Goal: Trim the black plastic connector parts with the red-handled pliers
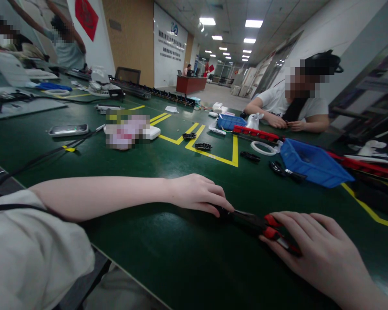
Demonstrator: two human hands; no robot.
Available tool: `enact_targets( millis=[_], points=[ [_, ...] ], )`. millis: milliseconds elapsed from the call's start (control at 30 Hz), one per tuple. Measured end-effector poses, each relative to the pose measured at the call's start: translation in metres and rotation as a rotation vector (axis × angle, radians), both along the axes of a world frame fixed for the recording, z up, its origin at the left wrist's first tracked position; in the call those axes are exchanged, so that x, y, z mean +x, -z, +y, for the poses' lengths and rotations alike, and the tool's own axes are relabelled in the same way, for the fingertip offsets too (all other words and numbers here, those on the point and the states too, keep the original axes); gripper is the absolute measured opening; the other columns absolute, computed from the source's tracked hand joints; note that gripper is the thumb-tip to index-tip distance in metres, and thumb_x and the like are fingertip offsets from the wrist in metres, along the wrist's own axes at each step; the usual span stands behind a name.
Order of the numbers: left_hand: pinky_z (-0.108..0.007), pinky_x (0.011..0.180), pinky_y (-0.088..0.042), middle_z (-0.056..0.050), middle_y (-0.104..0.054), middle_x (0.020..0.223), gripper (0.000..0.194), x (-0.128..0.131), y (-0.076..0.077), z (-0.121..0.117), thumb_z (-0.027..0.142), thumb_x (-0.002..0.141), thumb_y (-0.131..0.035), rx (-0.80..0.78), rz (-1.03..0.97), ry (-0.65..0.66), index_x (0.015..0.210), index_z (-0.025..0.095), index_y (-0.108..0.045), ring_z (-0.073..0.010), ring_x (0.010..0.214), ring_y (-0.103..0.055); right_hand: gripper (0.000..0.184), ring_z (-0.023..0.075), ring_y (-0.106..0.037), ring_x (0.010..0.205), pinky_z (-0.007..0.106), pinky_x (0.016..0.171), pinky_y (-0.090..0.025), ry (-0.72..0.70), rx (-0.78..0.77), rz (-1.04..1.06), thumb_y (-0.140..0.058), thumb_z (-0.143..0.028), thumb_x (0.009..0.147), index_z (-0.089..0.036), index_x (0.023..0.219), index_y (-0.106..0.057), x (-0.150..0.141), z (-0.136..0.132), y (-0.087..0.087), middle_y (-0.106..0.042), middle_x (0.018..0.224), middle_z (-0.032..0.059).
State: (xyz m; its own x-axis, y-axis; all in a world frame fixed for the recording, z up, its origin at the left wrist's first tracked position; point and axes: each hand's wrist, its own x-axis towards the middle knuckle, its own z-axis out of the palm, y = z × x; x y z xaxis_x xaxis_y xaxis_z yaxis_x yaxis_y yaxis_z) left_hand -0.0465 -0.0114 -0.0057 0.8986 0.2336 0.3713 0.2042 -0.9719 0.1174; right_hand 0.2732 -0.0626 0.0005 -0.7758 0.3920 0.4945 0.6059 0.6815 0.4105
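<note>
The red pliers are held at the near right of the table, gripped by the curled right hand; their tips are set against or beside a small black piece, pinched by the nearly closed left hand; the piece is apparently being worked; steady pinching and careful squeezing seem needed; farther off, black parts and a blue bin are seen.

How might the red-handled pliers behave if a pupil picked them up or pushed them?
The pliers are probably stiff and fairly heavy for their size, as the dark nose looks metal. The red grips look coated, so likely not very slippery. With paired handles, they seem unlikely to roll.
</note>
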Motion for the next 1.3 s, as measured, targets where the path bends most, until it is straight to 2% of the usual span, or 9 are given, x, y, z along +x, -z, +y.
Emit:
enact_targets(
  millis=[133,300,467,600,833,1100,1300],
  points=[
    [-0.028,0.078,-0.05,-0.009,-0.069,0.119,0.034,0.0,-0.0003,0.0002,0.034,0.101,-0.058,-0.003,0.004,0.004,0.131,0.019,-0.064,-0.0198,0.097,-0.067,0.027,0.0258,-0.067,0.074,0.044,0.075,-0.042,0.027,0.016,-0.005,-0.054,-0.039,0.095,-0.015,0.104,-0.063,-0.0013,-0.0017,-0.0005,-0.073,0.092,0.0121],
    [-0.028,0.082,-0.05,-0.008,-0.07,0.119,0.033,0.0007,-0.0012,0.0008,0.035,0.101,-0.057,-0.033,0.026,-0.02,0.131,0.022,-0.063,-0.0202,0.099,-0.066,0.029,0.0257,-0.067,0.076,0.044,0.077,-0.042,0.016,-0.002,0.003,-0.055,-0.041,0.095,-0.015,0.105,-0.063,0.0,-0.0005,0.0004,-0.073,0.093,0.0122],
    [-0.03,0.084,-0.049,-0.01,-0.07,0.115,0.034,0.0019,-0.0045,0.0001,0.031,0.1,-0.059,-0.011,0.035,0.011,0.13,0.017,-0.063,-0.0215,0.099,-0.066,0.028,0.0252,-0.067,0.075,0.044,0.077,-0.042,0.02,0.003,0.01,-0.055,-0.04,0.095,-0.015,0.104,-0.062,-0.0006,-0.0012,0.0001,-0.072,0.092,0.012],
    [-0.032,0.089,-0.048,-0.009,-0.07,0.117,0.034,0.0019,-0.0057,-0.0008,0.026,0.098,-0.06,-0.017,0.045,0.012,0.13,0.018,-0.062,-0.0221,0.105,-0.064,0.026,0.0248,-0.067,0.076,0.044,0.078,-0.042,0.031,-0.003,0.023,-0.054,-0.04,0.096,-0.017,0.105,-0.062,-0.0005,-0.0026,-0.0012,-0.072,0.092,0.0106],
    [-0.031,0.086,-0.047,-0.01,-0.07,0.117,0.034,0.0013,-0.0045,-0.0004,0.028,0.1,-0.058,-0.038,0.044,-0.007,0.133,0.019,-0.061,-0.0217,0.104,-0.063,0.03,0.0244,-0.067,0.076,0.044,0.079,-0.042,0.009,-0.051,0.037,-0.056,-0.043,0.095,-0.016,0.107,-0.062,0.0014,0.0016,-0.0002,-0.072,0.093,0.0105],
    [-0.032,0.088,-0.047,-0.009,-0.068,0.123,0.035,0.0016,-0.0042,0.0007,0.028,0.1,-0.059,-0.074,0.057,-0.018,0.134,0.021,-0.06,-0.0225,0.109,-0.063,0.034,0.0226,-0.068,0.077,0.043,0.078,-0.045,0.003,-0.259,0.111,-0.059,-0.051,0.092,-0.022,0.109,-0.061,0.0054,0.0043,0.0012,-0.074,0.094,0.005],
    [-0.033,0.089,-0.048,-0.01,-0.067,0.124,0.035,0.0011,-0.0029,0.0011,0.026,0.1,-0.06,-0.083,0.03,0.009,0.134,0.019,-0.06,-0.0234,0.11,-0.062,0.034,0.0232,-0.069,0.078,0.046,0.084,-0.045,0.01,-0.295,0.122,-0.063,-0.049,0.09,-0.023,0.111,-0.062,0.006,0.0025,0.0009,-0.074,0.094,0.0043]
  ],
)
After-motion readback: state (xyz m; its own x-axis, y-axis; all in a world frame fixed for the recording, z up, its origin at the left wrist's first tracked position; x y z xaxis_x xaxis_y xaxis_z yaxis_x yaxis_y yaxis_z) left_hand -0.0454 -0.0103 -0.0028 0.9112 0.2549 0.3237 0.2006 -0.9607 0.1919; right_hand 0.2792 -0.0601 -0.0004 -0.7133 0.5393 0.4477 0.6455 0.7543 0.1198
